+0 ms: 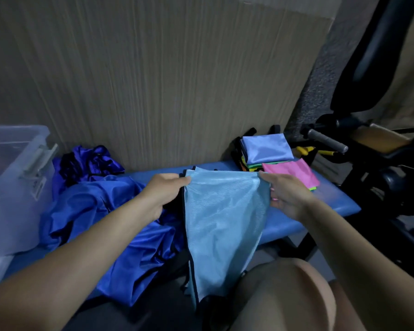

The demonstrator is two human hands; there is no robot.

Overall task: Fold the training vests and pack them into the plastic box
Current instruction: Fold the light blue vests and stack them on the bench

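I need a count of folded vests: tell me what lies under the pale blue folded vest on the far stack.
Under the pale blue folded vest only thin green, yellow and orange edges show; the vests themselves are covered, so no count.

Head camera looks forward and down, close over the bench [296, 225].

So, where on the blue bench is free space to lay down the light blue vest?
Bare bench shows right of the light blue vest, below the pink vest, and in a strip behind both hands. The left side is crowded with dark blue vests up to the plastic box.
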